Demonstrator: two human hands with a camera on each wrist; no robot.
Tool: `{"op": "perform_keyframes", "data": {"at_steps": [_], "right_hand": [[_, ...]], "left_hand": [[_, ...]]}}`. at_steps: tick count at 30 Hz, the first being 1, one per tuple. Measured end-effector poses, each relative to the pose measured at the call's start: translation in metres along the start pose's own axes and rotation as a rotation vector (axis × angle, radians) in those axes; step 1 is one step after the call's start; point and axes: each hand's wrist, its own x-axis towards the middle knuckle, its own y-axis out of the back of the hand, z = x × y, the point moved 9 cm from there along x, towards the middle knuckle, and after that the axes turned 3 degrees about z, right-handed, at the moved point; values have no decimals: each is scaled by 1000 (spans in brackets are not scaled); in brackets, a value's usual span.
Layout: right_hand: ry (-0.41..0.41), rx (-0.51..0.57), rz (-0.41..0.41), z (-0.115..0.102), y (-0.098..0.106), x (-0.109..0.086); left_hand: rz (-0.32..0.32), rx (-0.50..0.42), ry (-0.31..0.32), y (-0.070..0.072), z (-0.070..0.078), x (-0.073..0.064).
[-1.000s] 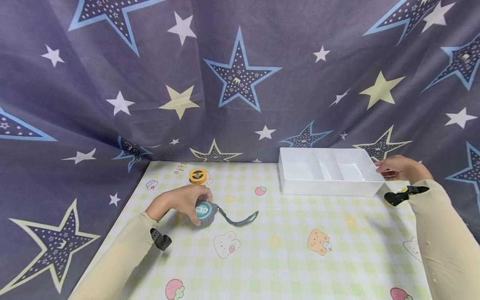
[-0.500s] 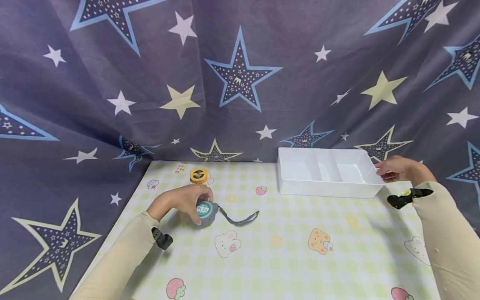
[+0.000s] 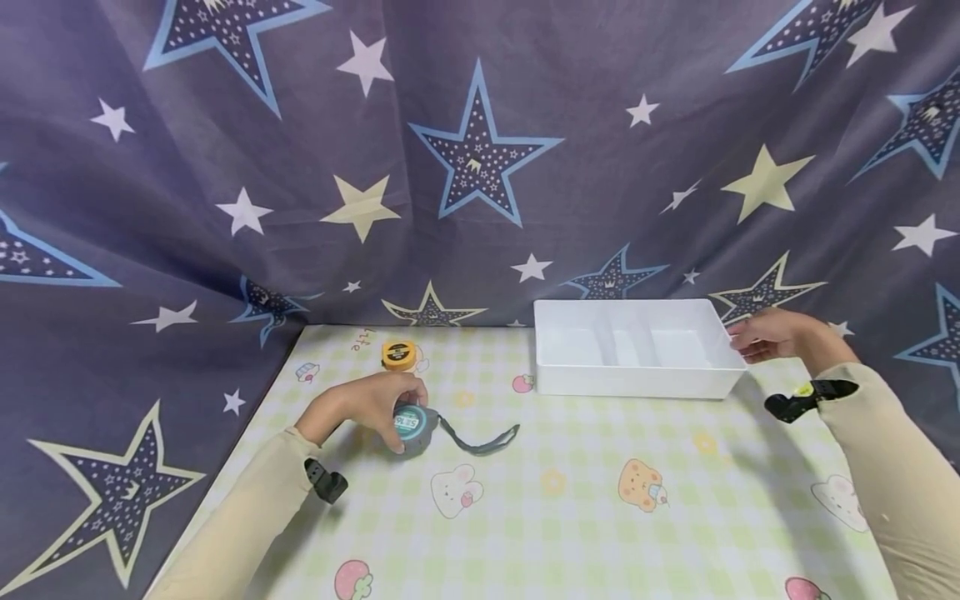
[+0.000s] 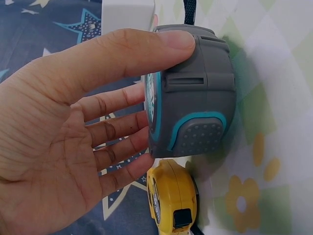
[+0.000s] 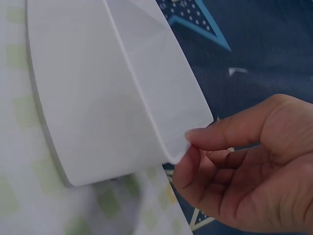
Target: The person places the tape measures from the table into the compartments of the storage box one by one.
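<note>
My left hand (image 3: pixel 375 404) grips a grey and teal tape measure (image 4: pixel 200 93) at the left of the table, thumb on one side and fingers on the other. A dark wrist strap (image 3: pixel 483 446) trails from it to the right over the cloth. Just behind lies a smaller yellow tape measure (image 3: pixel 399 356), also seen below the grey one in the left wrist view. At the back right, my right hand (image 3: pixel 776 337) pinches the right end rim of a white divided box (image 3: pixel 637 382) between thumb and fingers. The box's compartments hold nothing.
A checked tablecloth (image 3: pixel 555 533) with printed animals and strawberries covers the table. Behind it and along the left hangs a dark curtain (image 3: pixel 450 267) with stars, close to the back of the box.
My right hand has shifted the white box to the left along the back of the table. My left hand and the grey tape measure have stayed in place.
</note>
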Motion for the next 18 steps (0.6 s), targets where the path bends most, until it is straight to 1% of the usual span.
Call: {"op": "perform_keyframes", "data": {"at_steps": [11,18], "right_hand": [[38,27,-83,-26,-32,0],[55,97,-89,-36,-49,0]], "left_hand": [[6,-6,7,2,0,-2],[4,0,0,0,-1,-1]]}}
